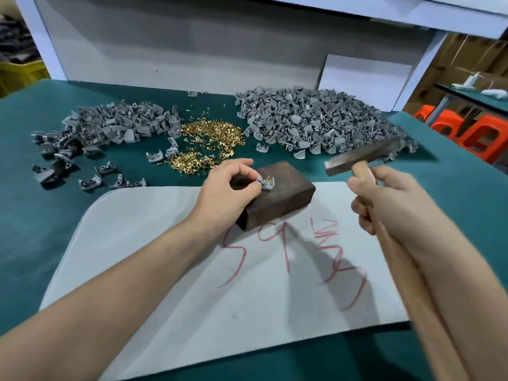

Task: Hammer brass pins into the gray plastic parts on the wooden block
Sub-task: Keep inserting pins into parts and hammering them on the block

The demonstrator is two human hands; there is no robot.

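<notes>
The left hand [231,185] rests on the near left corner of the wooden block [286,193]. Its thumb and forefinger pinch the left edge of one gray part [268,184], which sits on top of the block. A brass pin [267,178] stands upright out of that part, head up, apparently not yet driven home. Pinching from the side probably steadies the small part while leaving the pin open to a blow from above.

The right hand [384,199] is wrapped tightly round the wooden handle of the hammer [360,158], close under the head. The head is lifted to the right of the block and well clear of the pin. The short grip suggests light, controlled taps rather than full swings, which suits so small a pin beside fingertips.

The block lies on the far edge of a white sheet [192,270] with red writing, spread over the green tabletop [41,215]. It gives a firm base for striking.

Supplies lie in an arc beyond the block, within easy reach. A heap of loose pins [211,136] is in the middle, a large pile of gray parts [316,122] is on the far right, and another pile [115,127] is on the far left. Pins show in some pieces on the right, so that pile is likely the finished one.

The main risk is a blow landing on the pinching fingers.
</notes>
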